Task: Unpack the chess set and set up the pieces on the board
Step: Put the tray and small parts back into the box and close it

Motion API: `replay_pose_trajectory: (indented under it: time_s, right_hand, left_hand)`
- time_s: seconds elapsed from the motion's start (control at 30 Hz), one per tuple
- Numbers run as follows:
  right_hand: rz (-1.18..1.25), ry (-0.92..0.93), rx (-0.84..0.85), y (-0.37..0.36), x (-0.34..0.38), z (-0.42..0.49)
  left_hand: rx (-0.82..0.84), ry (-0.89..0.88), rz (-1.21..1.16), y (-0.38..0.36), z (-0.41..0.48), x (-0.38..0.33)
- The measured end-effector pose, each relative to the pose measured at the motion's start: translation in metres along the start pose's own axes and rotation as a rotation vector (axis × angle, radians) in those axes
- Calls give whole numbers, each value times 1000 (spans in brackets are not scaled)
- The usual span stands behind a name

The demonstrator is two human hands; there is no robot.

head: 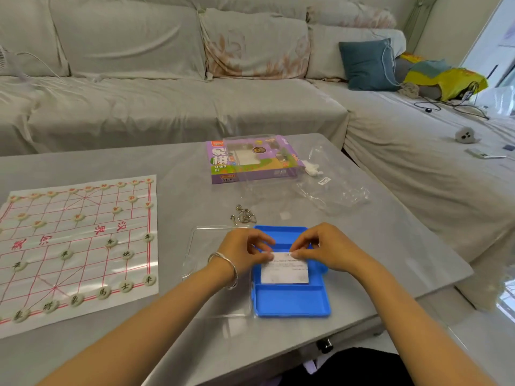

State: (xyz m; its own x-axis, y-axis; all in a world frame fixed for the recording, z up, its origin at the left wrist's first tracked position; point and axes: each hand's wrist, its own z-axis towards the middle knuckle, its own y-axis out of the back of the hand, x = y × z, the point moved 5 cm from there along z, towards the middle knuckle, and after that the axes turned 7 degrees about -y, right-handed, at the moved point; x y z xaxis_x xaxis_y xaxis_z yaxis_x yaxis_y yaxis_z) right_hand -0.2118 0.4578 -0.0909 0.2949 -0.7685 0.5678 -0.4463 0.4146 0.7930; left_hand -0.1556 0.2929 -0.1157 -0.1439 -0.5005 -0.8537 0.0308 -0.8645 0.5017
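Pinching the far edge of a white paper slip with the fingertips of left hand and right hand, over a blue tray at near centre. Looks like late unpacking; next calls for lifting the slip clear. At left, board with pieces laid out. Farther off, purple box.

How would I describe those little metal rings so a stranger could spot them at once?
Start at the grey table in front of the sofa. Between the purple box at its far side and the blue tray at its near edge lie the metal rings. They alone are shiny linked wire loops, lying bare on the tabletop.
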Motion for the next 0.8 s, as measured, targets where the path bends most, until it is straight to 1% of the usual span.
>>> replay_pose_trajectory:
  time_s: [0.07,0.23,0.33,0.4,0.43,0.53,0.6,0.7,0.8]
  right_hand:
    - [-51,-8,-1,-6,-3,-1]
    - [-117,-43,-20,-9,-4,5]
    - [-114,-26,-122,-4,2,15]
    - [-21,-4,-217,-2,9,26]
    - [46,0,-235,-4,14,32]
    - [177,-23,-181,-18,23,60]
    - [162,-74,-160,-26,24,80]
    - [188,-116,-124,-34,22,105]
    - [235,-113,-77,-41,21,119]
  left_hand:
    - [32,-32,74,-8,-7,2]
    - [32,-67,182,-8,-5,4]
    - [-72,-64,269,10,0,10]
    - [-138,-44,314,28,7,19]
    - [-138,-19,324,36,12,25]
    - [-98,112,250,51,32,44]
    - [-47,160,286,56,48,55]
    - [74,175,406,59,70,64]
    - [149,159,413,58,82,70]
